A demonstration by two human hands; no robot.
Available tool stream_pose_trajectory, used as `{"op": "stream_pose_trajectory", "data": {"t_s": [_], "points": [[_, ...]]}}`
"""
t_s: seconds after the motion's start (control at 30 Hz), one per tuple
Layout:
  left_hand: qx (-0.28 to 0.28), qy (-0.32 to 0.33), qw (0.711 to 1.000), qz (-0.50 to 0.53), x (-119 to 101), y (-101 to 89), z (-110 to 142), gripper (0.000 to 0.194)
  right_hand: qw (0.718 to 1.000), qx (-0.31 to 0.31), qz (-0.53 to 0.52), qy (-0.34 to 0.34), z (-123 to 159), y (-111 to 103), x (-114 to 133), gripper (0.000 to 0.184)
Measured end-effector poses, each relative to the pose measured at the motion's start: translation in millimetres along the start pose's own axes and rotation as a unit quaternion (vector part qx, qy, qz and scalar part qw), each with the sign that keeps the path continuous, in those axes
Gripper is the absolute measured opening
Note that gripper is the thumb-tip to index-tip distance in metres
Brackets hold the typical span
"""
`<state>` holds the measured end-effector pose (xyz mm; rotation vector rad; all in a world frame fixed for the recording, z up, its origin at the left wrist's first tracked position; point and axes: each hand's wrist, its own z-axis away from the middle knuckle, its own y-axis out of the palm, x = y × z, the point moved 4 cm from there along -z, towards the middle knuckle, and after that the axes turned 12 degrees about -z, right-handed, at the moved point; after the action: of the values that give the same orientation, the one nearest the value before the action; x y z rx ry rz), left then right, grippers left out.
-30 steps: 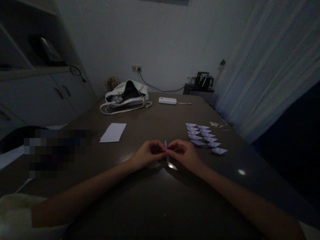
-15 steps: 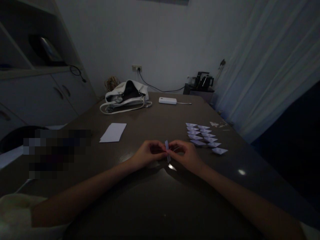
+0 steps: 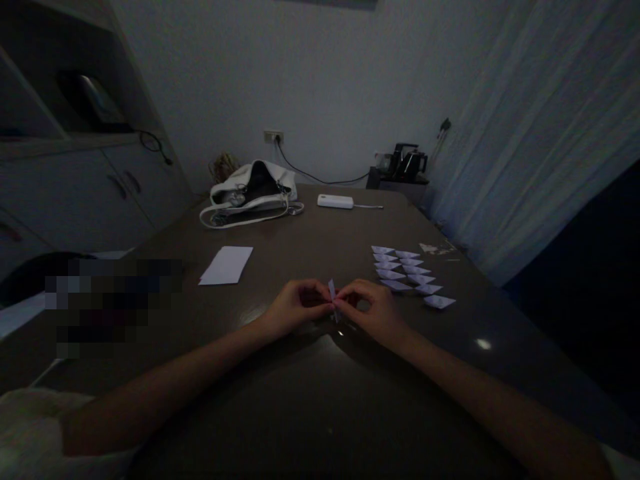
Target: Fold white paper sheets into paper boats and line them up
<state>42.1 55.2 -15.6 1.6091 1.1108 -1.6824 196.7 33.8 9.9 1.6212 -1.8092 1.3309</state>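
Between my two hands a small piece of folded white paper (image 3: 332, 289) stands nearly edge-on, just above the brown table (image 3: 290, 413). My left hand (image 3: 295, 305) pinches it from the left with thumb and fingertips. From the other side my right hand (image 3: 373, 307) pinches the same piece, its fingertips close against those of the left. The middle of the paper is hidden by the fingers. To the right of my right hand sit several small folded paper boats (image 3: 430, 289) in two slanting rows. A stack of white paper sheets (image 3: 227, 265) lies to the left, beyond my left hand.
A white handbag (image 3: 255, 193) rests at the table's far left, with a white power bank (image 3: 335, 201) and short cable right of it. Paper scraps (image 3: 437, 249) lie near the right edge. A black kettle (image 3: 413, 165) stands behind, beside the curtain (image 3: 500, 147).
The folded paper has tilted slightly and shifted a touch to the left between my fingertips. Both hands keep their pinch and have barely moved.
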Motion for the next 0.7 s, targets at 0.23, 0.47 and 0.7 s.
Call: {"op": "stream_pose_trajectory", "data": {"t_s": [0.23, 0.47, 0.7], "points": [[0.004, 0.004, 1.000, -0.014, -0.5, -0.1, 0.7, 0.021, 0.997, 0.029, -0.063, 0.043, 0.1, -0.2, -8.7, 0.012], [0.003, 0.004, 0.999, -0.040, 0.5, -0.8, 0.8, 0.019, 0.996, 0.040, -0.058, 0.058, 0.1, 0.6, -8.0, 0.015], [0.001, 0.007, 0.999, -0.034, 2.8, 2.8, 0.5, 0.020, 0.997, 0.021, -0.028, 0.067, 2.9, 4.4, -3.5, 0.012]]}}
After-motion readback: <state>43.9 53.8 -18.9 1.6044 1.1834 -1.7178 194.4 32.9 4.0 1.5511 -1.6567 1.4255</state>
